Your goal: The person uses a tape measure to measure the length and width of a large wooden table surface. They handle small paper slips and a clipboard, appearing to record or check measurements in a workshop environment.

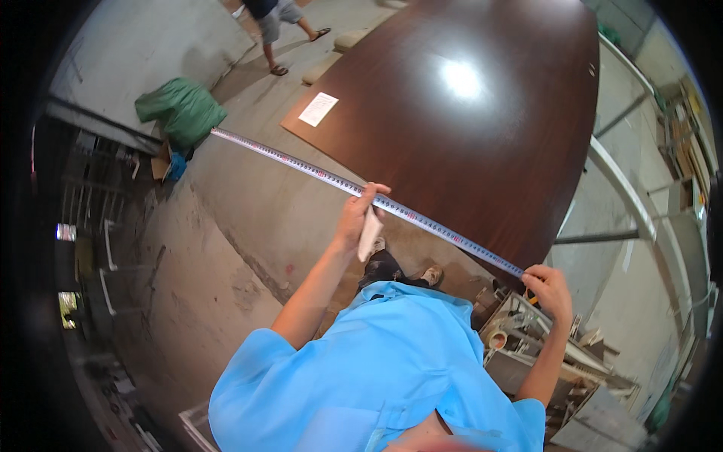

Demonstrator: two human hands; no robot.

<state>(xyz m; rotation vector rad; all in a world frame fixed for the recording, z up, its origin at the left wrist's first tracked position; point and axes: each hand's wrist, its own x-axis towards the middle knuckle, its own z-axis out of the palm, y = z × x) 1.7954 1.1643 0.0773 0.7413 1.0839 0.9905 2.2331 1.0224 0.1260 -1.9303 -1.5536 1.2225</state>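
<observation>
A pulled-out tape measure (324, 175) runs slantwise across the view, its silver blade passing along the near edge of a dark brown wooden panel (452, 128). My left hand (360, 215) is closed on the blade near its middle. A flat whitish piece (370, 235), perhaps folded paper or cloth, is also in that hand. At the blade's right end, by the panel's near right corner, my right hand (550, 290) grips the tape measure; a bit of yellow and black shows under the fingers. The blade's left end sticks out past the panel, unsupported.
A white label (318, 109) lies on the panel's left corner. Beyond the tape's left end stands a green sack (181, 111). Scrap pieces and a tape roll (497, 340) crowd the lower right. A curved metal frame (621, 177) stands right of the panel. Another person's legs (269, 34) show at the back.
</observation>
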